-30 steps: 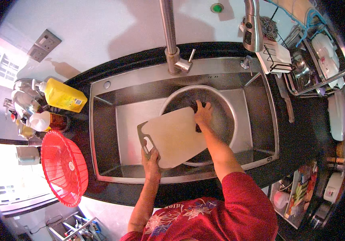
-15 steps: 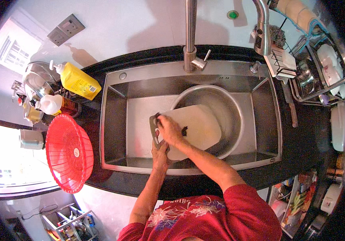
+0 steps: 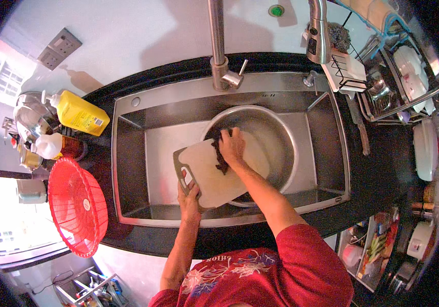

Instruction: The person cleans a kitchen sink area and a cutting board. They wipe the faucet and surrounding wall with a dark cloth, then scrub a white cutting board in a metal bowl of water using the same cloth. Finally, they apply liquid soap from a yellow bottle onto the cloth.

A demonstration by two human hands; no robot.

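1. Board (image 3: 196,169), pale with a grey handle end, lies tilted across the centre of the frame, partly above the round metal basin (image 3: 281,146) inside the sink (image 3: 168,140).
2. Left hand (image 3: 189,200), below centre-left, grips the handle end, with fingers showing at the slot.
3. Right hand (image 3: 232,147), near the frame's centre, bunches bent fingers on a dark crumpled piece (image 3: 220,162), holding it against the face of the board; I cannot tell how tightly.
4. Rubbing of the upper face looks, in my judgement, to be midway: the board is in hand and the dark piece is on it, with a trailing strip hanging toward the middle of the board.
5. Left undone, as far as shows: the board is not set down and the dark piece is not put aside. How much of the face has been covered, and the state of the underside, cannot be told.
6. Compared with half a second ago, the right hand has left the handle end and moved rightward and up the board, taking the dark piece along; the left hand keeps its grip. The whole view has also shifted, so fixed things sit further left.
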